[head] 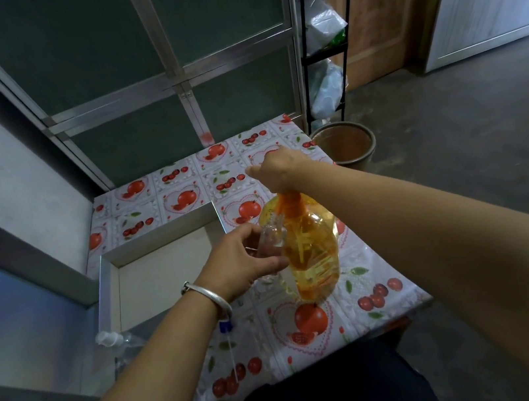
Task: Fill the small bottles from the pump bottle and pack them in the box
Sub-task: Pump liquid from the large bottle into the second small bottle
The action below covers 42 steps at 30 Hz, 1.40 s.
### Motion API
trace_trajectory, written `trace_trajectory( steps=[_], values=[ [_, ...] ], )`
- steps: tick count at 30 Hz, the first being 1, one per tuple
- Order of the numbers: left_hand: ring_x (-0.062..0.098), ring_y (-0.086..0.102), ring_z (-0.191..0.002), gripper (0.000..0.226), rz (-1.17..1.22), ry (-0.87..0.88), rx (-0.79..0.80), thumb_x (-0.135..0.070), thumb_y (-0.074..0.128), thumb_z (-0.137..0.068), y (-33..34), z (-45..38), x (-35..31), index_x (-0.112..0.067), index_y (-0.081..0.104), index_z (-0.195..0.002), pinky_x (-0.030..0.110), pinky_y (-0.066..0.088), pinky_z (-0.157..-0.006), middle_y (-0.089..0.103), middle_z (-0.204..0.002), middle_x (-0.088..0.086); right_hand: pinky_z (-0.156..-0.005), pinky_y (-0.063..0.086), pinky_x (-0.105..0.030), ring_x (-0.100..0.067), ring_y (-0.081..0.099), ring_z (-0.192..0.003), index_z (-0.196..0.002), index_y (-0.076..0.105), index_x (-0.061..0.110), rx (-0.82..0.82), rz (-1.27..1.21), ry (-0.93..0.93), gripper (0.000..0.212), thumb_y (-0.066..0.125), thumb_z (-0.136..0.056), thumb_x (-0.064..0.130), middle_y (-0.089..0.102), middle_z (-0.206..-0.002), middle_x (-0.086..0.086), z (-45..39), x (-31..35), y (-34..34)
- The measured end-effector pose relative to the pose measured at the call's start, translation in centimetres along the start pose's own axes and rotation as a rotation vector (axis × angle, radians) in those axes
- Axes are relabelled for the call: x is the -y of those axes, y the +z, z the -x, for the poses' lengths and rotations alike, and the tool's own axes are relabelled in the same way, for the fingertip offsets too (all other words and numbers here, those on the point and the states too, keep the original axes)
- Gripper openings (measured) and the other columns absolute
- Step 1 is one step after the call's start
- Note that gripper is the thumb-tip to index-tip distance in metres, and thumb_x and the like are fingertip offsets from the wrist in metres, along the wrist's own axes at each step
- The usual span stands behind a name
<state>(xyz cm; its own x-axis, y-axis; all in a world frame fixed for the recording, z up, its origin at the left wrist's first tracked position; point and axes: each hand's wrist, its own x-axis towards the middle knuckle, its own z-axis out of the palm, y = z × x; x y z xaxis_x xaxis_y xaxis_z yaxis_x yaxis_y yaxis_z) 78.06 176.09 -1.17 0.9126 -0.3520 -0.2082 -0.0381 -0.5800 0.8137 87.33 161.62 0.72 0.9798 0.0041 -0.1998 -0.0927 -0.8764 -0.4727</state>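
On the fruit-print tablecloth (pixel 185 192), 1 orange pump bottle (pixel 312 251) is pressed by the right hand (pixel 280 168); 1 small clear bottle (pixel 271 242) is gripped by the left hand (pixel 241 263).

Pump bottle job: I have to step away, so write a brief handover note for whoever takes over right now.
Left hand: holds a clear small bottle tilted against the pump bottle, mouth up near the spout.
Right hand: on top of the orange pump head, gripping or pressing it.
Pump bottle: upright on the table, with plenty of yellow liquid.
Box: open, left of the pump bottle, nothing visible inside. Its lid lies further left.
Another bottle with a white cap lies near the box's near corner; a blue-capped part lies on the table.
Done: nothing packed.
Left: fill, cap, pack.
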Motion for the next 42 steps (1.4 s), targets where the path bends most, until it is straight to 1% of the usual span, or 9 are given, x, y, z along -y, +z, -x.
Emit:
trace_trajectory(
  steps=[2,10,15,17,20,31,35,39,42],
  values=[
    [0.004,0.063,-0.08,0.034,0.004,0.0,0.002,-0.017,0.08,-0.069,-0.1,0.1,-0.1,-0.024,0.058,-0.093,0.013,0.046,-0.067,0.066,-0.088,-0.01,-0.05,0.027,-0.022,-0.014,0.035,-0.058,-0.107,0.054,0.013,0.044,0.042,-0.009,0.04,0.031,-0.1,0.045,0.03,-0.068,0.001,-0.3,0.1,0.1],
    [0.004,0.064,-0.079,0.034,-0.002,0.0,0.001,-0.017,0.08,-0.068,0.1,-0.1,0.1,-0.022,0.059,-0.094,0.012,0.047,-0.064,0.066,-0.087,-0.009,-0.062,0.038,-0.024,-0.019,0.046,-0.076,-0.066,0.029,0.032,-0.024,0.091,-0.087,0.038,0.032,-0.103,0.028,0.035,-0.071,0.001,0.5,0.1,-0.1],
    [0.002,0.064,-0.077,0.034,0.012,0.003,-0.002,-0.016,0.08,-0.068,0.0,0.0,0.0,-0.021,0.06,-0.094,0.009,0.048,-0.064,0.067,-0.086,-0.01,-0.051,0.022,-0.02,-0.012,0.023,-0.056,-0.144,0.034,0.023,0.041,-0.021,-0.016,0.041,0.029,-0.103,0.026,0.017,-0.067,0.002,-0.1,0.3,-0.2],
    [0.005,0.064,-0.079,0.035,0.01,0.002,-0.004,-0.016,0.08,-0.067,0.0,-0.1,0.1,-0.021,0.06,-0.094,0.013,0.049,-0.068,0.067,-0.087,-0.009,-0.049,0.028,-0.02,-0.013,0.034,-0.058,-0.117,0.055,0.026,0.006,-0.005,0.0,0.025,0.034,-0.103,0.024,0.024,-0.067,0.003,-0.3,0.1,0.0],
    [0.004,0.064,-0.078,0.034,0.006,-0.002,-0.002,-0.016,0.081,-0.067,0.1,-0.1,0.1,-0.02,0.06,-0.095,0.012,0.049,-0.066,0.067,-0.086,-0.009,-0.052,0.035,-0.021,-0.019,0.051,-0.074,-0.064,0.026,0.03,-0.027,0.046,-0.049,0.04,0.036,-0.102,0.029,0.033,-0.069,0.003,0.3,0.2,-0.1],
    [0.008,0.064,-0.081,0.034,0.015,0.008,-0.013,-0.015,0.08,-0.067,0.0,0.0,0.0,-0.021,0.06,-0.094,0.017,0.051,-0.07,0.067,-0.087,-0.008,-0.061,0.039,-0.023,-0.021,0.045,-0.083,-0.065,0.021,0.034,-0.015,0.0,-0.045,0.041,0.033,-0.104,0.024,0.024,-0.067,0.006,0.7,0.2,-0.3],
    [0.006,0.064,-0.083,0.036,0.019,0.006,-0.013,-0.016,0.081,-0.067,-0.2,0.1,0.1,-0.022,0.059,-0.095,0.016,0.05,-0.07,0.066,-0.09,-0.008,-0.079,0.043,-0.03,-0.023,0.052,-0.092,-0.111,0.053,0.017,0.062,-0.02,0.009,0.035,0.033,-0.1,0.044,0.049,-0.082,-0.003,0.3,0.5,-0.2],
    [0.005,0.063,-0.083,0.037,0.01,0.006,-0.013,-0.017,0.081,-0.067,-0.2,0.2,0.2,-0.021,0.06,-0.097,0.014,0.048,-0.068,0.066,-0.09,-0.008,-0.075,0.046,-0.024,-0.017,0.051,-0.078,-0.138,0.041,0.015,0.078,-0.019,0.021,0.04,0.035,-0.102,0.031,0.049,-0.103,-0.007,0.3,0.8,-0.6],
    [0.003,0.063,-0.08,0.037,0.008,0.0,-0.011,-0.017,0.081,-0.067,-0.1,0.1,0.3,-0.022,0.059,-0.096,0.013,0.048,-0.066,0.066,-0.089,-0.009,-0.052,0.033,-0.019,-0.01,0.036,-0.059,-0.091,0.054,0.028,0.013,0.001,-0.003,0.022,0.035,-0.102,0.026,0.038,-0.074,0.006,0.0,0.3,-0.2]
  ],
)
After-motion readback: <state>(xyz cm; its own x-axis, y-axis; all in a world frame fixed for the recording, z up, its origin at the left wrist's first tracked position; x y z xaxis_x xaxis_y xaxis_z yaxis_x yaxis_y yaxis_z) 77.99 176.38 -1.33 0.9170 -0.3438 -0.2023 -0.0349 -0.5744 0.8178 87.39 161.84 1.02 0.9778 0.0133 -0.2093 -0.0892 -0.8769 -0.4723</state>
